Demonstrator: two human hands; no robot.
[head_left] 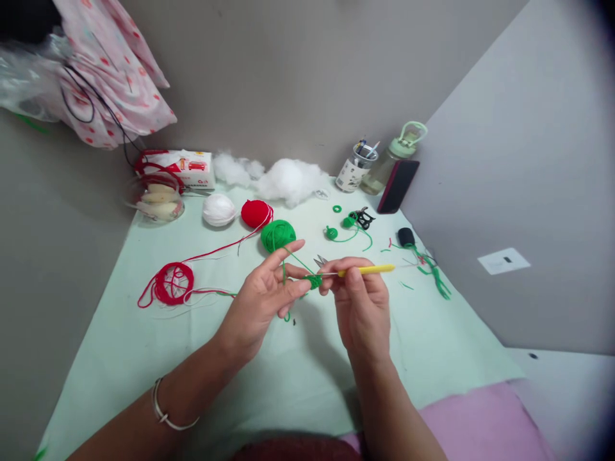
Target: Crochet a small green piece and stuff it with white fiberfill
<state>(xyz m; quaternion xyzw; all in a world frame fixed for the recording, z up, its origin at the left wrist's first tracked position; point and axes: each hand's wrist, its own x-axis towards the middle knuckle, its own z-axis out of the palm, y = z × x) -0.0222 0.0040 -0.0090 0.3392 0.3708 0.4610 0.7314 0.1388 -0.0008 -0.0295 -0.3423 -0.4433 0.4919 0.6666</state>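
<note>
My left hand pinches a small green crochet piece between thumb and fingers. Green yarn runs over its raised index finger toward the green yarn ball just behind. In my right hand is a crochet hook with a yellow handle, held from above between thumb and fingers. The hook's metal shaft points left and meets the green piece; its very tip is too small to make out. Part of a pair of scissors shows behind my right fingers.
A red yarn ball, a white yarn ball and a red yarn coil lie leftward. White stuffing sits at the back. Small green pieces, a phone, a bottle and a pen jar stand or lie rightward.
</note>
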